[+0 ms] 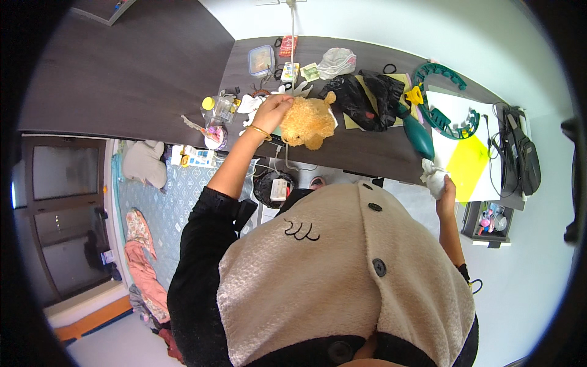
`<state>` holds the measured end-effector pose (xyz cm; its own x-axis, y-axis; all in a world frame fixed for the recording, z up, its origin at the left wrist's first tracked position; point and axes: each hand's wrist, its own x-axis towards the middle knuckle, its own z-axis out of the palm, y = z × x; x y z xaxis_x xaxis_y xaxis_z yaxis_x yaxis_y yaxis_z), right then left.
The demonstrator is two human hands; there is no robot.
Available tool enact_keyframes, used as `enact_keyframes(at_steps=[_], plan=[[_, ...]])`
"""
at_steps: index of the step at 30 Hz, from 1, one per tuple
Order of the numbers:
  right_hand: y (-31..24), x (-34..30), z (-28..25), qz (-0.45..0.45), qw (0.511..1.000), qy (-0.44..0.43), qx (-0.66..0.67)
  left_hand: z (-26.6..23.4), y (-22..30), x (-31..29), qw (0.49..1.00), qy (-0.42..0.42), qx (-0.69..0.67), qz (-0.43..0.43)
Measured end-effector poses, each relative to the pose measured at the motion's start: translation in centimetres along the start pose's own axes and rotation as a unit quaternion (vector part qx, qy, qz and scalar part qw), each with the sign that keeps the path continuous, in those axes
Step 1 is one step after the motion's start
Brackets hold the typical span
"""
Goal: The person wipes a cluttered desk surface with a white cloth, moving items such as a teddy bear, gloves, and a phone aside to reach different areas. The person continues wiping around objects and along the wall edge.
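My left hand [273, 115], a gold bangle on its wrist, grips a golden-brown plush toy [309, 121] by its upper left edge. The toy is fluffy with small rounded ears and hangs over the desk's near edge. At the right, my right hand [449, 191] is closed around a crumpled white tissue [435, 178], just off the desk's front edge. Its fingers are partly hidden by the tissue. Near the tissue lies a dark green spray bottle [418, 136] with a yellow nozzle.
On the dark desk [333, 158] lie a black plastic bag [351, 101], a clear lidded box [261, 60], a yellow-capped bottle [208, 104] and green curved plastic pieces [449, 125]. A black case [521, 153] rests at the right end. Below stands a lined bin [264, 186]; an open drawer [474, 220] juts out.
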<state>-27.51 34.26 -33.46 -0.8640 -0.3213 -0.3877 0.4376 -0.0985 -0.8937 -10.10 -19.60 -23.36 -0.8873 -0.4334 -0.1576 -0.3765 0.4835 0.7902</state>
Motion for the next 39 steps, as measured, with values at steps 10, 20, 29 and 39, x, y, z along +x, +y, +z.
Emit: enact_keyframes(at_steps=[10,20,29,39], plan=[[-2.6,2.8,2.8,0.008,0.997,-0.009,-0.075,2.1,6.5,-5.9,0.873,0.019,0.479,-0.090],[-4.2,3.1,4.3,0.026,0.997,-0.066,-0.019,3.8,3.6,-5.2,0.954,0.086,0.288,-0.001],[-4.2,4.1,2.6,0.057,0.997,-0.044,-0.018,3.7,5.8,-3.5,0.932,0.217,0.282,0.063],[-4.4,5.6,7.5,-0.018,0.996,-0.085,-0.028,4.1,4.9,-1.4,0.935,0.116,0.336,0.012]])
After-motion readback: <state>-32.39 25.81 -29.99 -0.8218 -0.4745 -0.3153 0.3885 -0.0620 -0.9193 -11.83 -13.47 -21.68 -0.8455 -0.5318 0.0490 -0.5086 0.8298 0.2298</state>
